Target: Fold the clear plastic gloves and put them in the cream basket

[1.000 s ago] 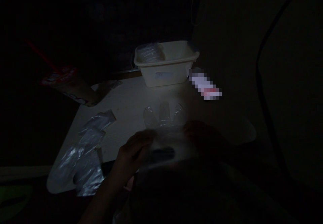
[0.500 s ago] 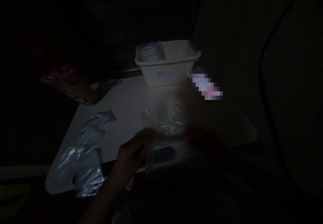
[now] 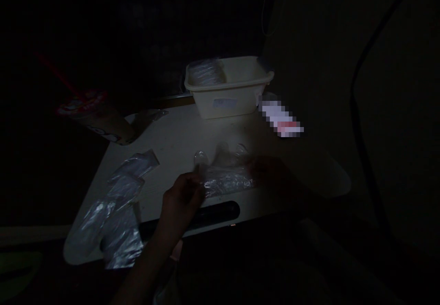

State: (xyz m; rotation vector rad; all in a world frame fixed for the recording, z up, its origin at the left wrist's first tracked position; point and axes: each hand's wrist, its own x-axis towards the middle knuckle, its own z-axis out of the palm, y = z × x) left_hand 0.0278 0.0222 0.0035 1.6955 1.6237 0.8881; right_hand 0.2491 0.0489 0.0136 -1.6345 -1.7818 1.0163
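A clear disposable plastic glove lies on the white table between my hands, its cuff part folded up toward its fingers. My left hand is closed, pinching the glove's left edge. At the right edge, my right hand is dark and blurred, but its fingertips close on the film there. The glove's finger ends show just beyond the fold. Left of my left hand, several folded clear plastic gloves lie in an overlapping row, the nearest hanging past the table's front edge.
A cream plastic bin stands at the back, with clear plastic packets in its left part. Right of it lies a lit phone, blurred out. A drink cup with a red straw stands at the left. The table has a dark handle slot.
The cuff part, held up toward me before, now lies folded forward over the glove. Both hands have moved slightly away from me with it, uncovering the table's slot.
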